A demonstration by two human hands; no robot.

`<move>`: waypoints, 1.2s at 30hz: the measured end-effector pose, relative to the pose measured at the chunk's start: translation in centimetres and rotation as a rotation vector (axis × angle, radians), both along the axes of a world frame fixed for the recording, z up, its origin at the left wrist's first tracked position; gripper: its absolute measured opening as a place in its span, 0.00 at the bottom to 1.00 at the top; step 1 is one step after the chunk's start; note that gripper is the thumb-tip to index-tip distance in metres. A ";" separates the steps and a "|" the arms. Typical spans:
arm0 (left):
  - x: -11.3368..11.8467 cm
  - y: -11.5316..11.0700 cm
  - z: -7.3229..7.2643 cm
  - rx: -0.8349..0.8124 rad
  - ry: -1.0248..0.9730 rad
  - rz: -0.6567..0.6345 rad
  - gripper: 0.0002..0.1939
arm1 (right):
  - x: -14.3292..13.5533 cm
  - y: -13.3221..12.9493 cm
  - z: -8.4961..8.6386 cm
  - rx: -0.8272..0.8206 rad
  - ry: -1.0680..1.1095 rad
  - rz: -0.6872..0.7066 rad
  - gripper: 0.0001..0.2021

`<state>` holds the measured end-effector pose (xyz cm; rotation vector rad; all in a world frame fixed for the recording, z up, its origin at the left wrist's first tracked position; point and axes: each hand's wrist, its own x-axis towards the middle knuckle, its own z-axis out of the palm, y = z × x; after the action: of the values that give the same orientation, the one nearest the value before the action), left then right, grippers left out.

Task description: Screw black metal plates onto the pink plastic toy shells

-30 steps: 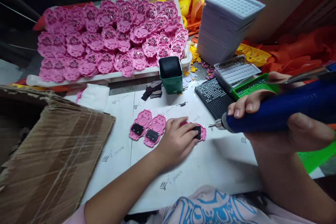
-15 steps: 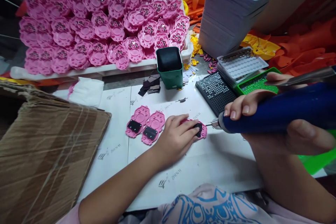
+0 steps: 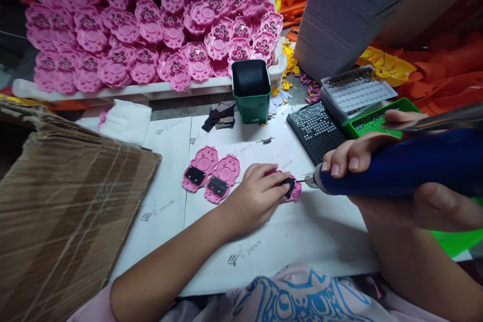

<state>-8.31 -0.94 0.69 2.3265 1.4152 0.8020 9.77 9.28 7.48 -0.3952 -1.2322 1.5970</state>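
Note:
My right hand (image 3: 354, 153) is wrapped around a blue electric screwdriver (image 3: 400, 163), held level and pointing left. Its thin bit meets the black plate on a pink plastic casing part (image 3: 297, 192). Over that part lies my left hand (image 3: 258, 196), its fingers pressing the casing and plate down on the white-covered table; they hide most of the piece. Left of this hand, two similar pink casing parts, one (image 3: 201, 168) beside the other (image 3: 223, 179), lie flat, each with a black plate across its lower half.
A white tray (image 3: 151, 91) heaped with pink casings fills the back left. A green bin (image 3: 252, 105), dark plates (image 3: 221, 114), a black screw tray (image 3: 317, 133), a green tray (image 3: 403, 105) and stacked white trays (image 3: 339, 20) stand behind my hands. A cardboard box (image 3: 75, 221) is at left.
The whole view has shifted a little, with the back tray now higher in the picture. Both hands, the screwdriver and the casing part keep about the same places relative to one another.

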 end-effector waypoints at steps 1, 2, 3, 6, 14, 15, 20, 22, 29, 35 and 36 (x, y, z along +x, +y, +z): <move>0.0 0.0 0.0 -0.010 -0.017 -0.005 0.10 | 0.1 0.0 0.0 0.014 0.004 0.008 0.21; -0.1 0.0 0.0 -0.017 -0.032 -0.008 0.10 | 0.2 -0.1 0.0 0.031 -0.001 0.022 0.20; -0.1 0.0 0.0 -0.021 -0.043 -0.010 0.10 | 0.3 -0.1 -0.1 0.050 -0.013 0.036 0.18; -0.2 0.1 0.0 -0.021 -0.053 -0.007 0.09 | 0.5 -0.2 -0.2 0.105 -0.063 0.085 0.10; -0.2 0.1 -0.1 -0.033 -0.083 -0.016 0.08 | -0.1 -0.5 -0.4 0.063 -0.028 0.050 0.20; -0.2 0.1 -0.1 -0.035 -0.086 -0.016 0.08 | -0.2 -0.5 -0.4 0.064 -0.032 0.044 0.20; -0.4 0.1 0.1 -0.066 -0.083 -0.039 0.09 | -0.1 -0.4 -0.3 0.072 -0.033 0.050 0.22; -0.5 0.1 0.1 -0.083 -0.079 -0.051 0.09 | 0.0 -0.5 -0.3 0.066 -0.024 0.054 0.21; -0.9 0.3 0.2 -0.104 -0.098 -0.082 0.09 | 0.1 -0.7 -0.1 0.055 0.007 0.070 0.23; -0.9 0.3 0.1 -0.112 -0.103 -0.071 0.09 | 0.3 -0.3 -0.3 0.092 0.005 0.109 0.23; -0.8 0.2 0.0 -0.114 -0.105 -0.071 0.09 | 0.4 -0.2 -0.4 0.101 -0.004 0.129 0.23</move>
<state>-9.16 -0.70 0.70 2.2030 1.2919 0.7893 10.14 9.05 7.12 -0.2594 -1.3586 1.6349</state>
